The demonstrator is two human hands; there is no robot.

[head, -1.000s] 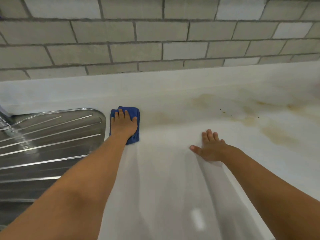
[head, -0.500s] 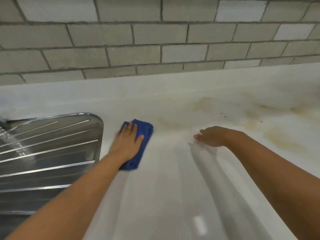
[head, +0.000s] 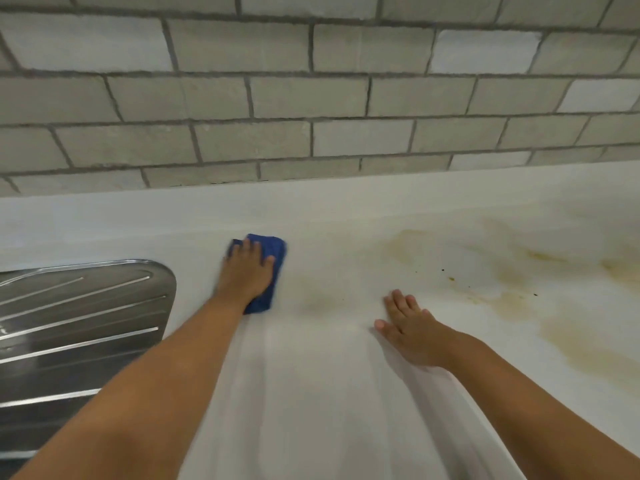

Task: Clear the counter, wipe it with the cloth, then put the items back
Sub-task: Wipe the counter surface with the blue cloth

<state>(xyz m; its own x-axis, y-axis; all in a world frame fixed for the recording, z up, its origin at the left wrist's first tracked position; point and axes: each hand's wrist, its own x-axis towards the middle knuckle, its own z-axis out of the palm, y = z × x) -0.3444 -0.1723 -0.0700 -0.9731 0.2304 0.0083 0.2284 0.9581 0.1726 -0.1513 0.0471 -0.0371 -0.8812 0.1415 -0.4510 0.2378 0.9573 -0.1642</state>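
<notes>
A folded blue cloth point(head: 273, 258) lies on the white counter point(head: 311, 393), just right of the steel drainboard. My left hand point(head: 244, 271) presses flat on the cloth with straight fingers and covers most of it. My right hand point(head: 412, 327) rests flat on the bare counter to the right, fingers spread, holding nothing. Yellow-brown stains point(head: 502, 299) and a few dark specks mark the counter to the right of my right hand.
A ribbed stainless-steel drainboard point(head: 76, 327) fills the left side. A grey brick-tile wall point(head: 311, 98) rises behind the counter's white upstand. No loose items stand on the visible stretch of counter.
My left hand has pushed the cloth away from me, toward the wall. My right hand, lifted half a second ago, has come down flat on the counter again.
</notes>
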